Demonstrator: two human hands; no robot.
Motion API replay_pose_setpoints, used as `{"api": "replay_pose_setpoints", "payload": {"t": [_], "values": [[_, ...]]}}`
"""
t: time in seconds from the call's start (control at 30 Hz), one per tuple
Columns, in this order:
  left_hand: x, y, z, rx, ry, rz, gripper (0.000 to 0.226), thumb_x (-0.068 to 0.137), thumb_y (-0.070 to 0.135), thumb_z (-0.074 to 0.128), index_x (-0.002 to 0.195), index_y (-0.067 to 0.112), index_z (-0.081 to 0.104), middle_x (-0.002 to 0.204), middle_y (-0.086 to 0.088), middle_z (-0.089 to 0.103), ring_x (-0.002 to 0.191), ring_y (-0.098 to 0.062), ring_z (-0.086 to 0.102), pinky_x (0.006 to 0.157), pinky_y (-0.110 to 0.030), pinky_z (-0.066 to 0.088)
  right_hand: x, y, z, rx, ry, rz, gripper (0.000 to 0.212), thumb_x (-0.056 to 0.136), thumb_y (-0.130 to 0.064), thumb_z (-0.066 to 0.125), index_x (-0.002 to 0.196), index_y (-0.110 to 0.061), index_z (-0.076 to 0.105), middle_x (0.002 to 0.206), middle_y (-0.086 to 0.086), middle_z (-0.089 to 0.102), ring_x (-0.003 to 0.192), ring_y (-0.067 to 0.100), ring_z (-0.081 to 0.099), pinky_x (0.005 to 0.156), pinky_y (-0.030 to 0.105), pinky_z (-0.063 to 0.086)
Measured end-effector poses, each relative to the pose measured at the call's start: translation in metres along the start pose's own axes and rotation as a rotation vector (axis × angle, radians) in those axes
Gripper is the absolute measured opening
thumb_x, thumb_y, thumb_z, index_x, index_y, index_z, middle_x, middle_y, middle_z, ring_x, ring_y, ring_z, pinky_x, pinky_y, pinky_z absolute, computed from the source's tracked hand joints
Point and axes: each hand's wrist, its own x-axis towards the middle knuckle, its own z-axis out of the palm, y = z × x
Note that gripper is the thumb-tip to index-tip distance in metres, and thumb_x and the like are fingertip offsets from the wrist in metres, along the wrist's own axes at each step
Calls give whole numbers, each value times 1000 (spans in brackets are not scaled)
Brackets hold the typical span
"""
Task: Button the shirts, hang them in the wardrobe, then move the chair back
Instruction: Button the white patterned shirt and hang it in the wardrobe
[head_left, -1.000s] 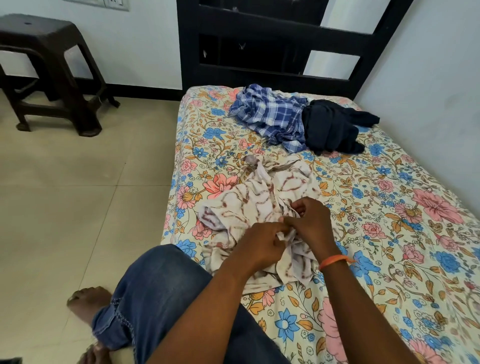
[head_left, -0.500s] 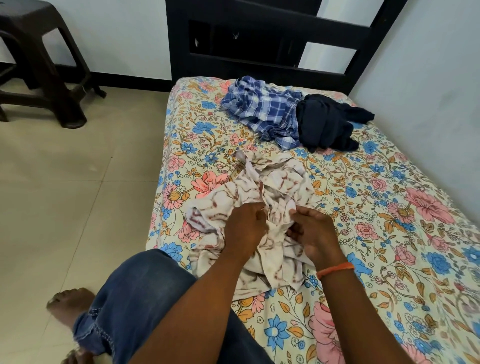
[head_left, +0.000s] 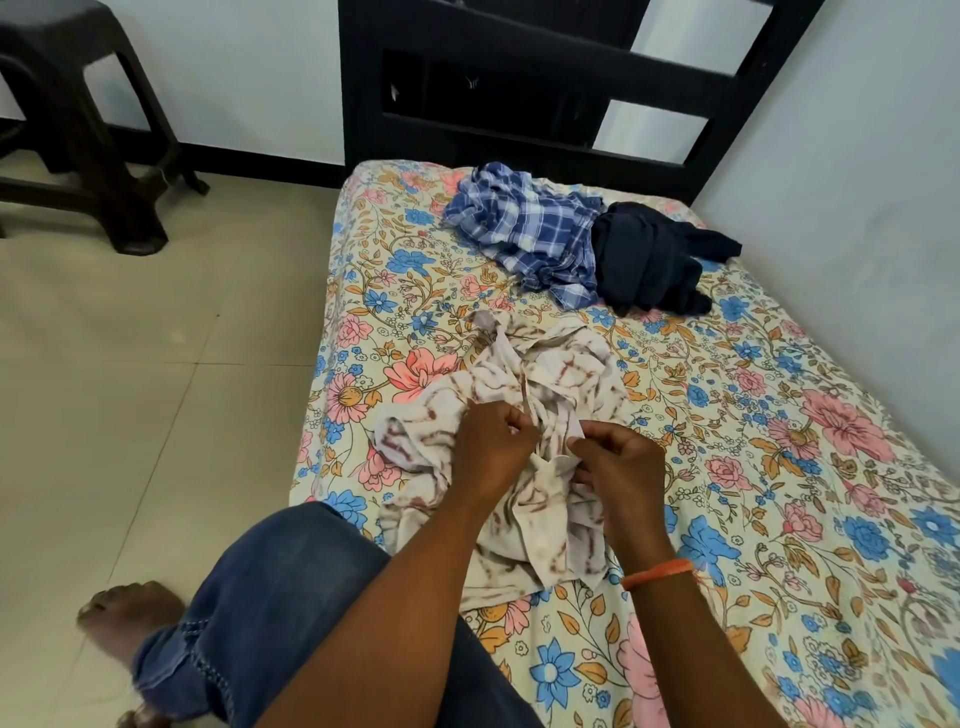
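A crumpled cream shirt with brown streaks (head_left: 561, 374) lies on the floral bedsheet (head_left: 779, 467) in front of me. My left hand (head_left: 488, 447) pinches one front edge of it and my right hand (head_left: 618, 467) pinches the opposite edge, the two hands a short way apart over the shirt's middle. Farther up the bed lie a blue checked shirt (head_left: 524, 228) and a dark navy garment (head_left: 649, 260), side by side and touching. A dark plastic chair (head_left: 88, 135) stands on the tiled floor at the far left.
The bed's black headboard (head_left: 545, 88) is straight ahead against the wall. A pale wall (head_left: 857, 208) runs along the bed's right side. My knee in blue jeans (head_left: 291, 597) rests at the bed's near left edge, my bare foot (head_left: 130, 618) on the floor.
My hands have moved up the cream shirt's front and drawn slightly apart, each pinching an edge. The view has shifted a little, so the chair sits farther left.
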Motion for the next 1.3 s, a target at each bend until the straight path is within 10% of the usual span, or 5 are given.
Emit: {"api": "replay_pose_setpoints", "payload": {"t": [0.13,0.27,0.43,1.3], "values": [[-10,6,-5,20,-38,27,14,81,22,53,71,15,61,63,-4,64,56,-26,66,57,-49,56,-24,-10,12,-189,98,-374,20,84,-7,75,99,-19,74,81,-15,69,75,-6,65,69,7,47],[-28,17,-12,81,-65,63,19,93,17,46,76,18,56,69,0,62,57,-17,61,58,-36,51,-40,-9,25,-245,65,-492,24,89,-7,70,110,-19,71,86,-13,70,81,-4,66,71,7,48],[-43,23,-29,-97,-145,5,14,100,13,45,88,8,52,68,-6,60,37,-16,58,38,-21,40,-51,-13,29,-142,65,-452,24,88,-4,70,109,-17,71,84,-12,69,79,-4,66,68,9,50],[-51,31,-28,-248,-180,-120,18,101,17,49,92,5,60,64,-13,65,48,-29,64,41,-28,48,-58,-19,23,-15,78,-329,27,86,-6,71,105,-24,64,89,-11,69,79,-5,66,65,8,50]]}}
